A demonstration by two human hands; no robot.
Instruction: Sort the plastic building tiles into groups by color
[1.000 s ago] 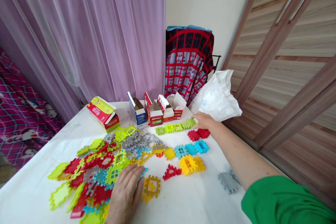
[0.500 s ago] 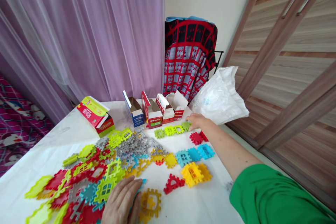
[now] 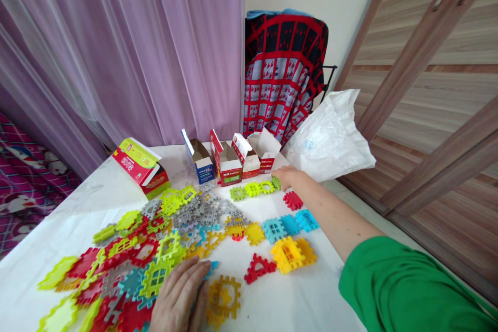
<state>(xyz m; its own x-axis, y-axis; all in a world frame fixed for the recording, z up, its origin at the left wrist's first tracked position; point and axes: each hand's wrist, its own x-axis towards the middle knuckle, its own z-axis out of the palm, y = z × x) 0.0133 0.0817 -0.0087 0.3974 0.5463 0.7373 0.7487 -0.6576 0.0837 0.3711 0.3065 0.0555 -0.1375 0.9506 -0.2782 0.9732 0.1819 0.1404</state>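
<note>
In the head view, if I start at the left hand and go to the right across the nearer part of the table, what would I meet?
Left hand → dark yellow toothed pieces → red triangular piece → bright yellow toothed pieces → green sleeve.

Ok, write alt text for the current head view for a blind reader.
A person's right hand touches the green piece at the right end of a row on a white table; the left hand covers part of a blue piece beside a colorful heap of flat, toothed pieces. Four open boxes stand behind, near a white bag.
</note>
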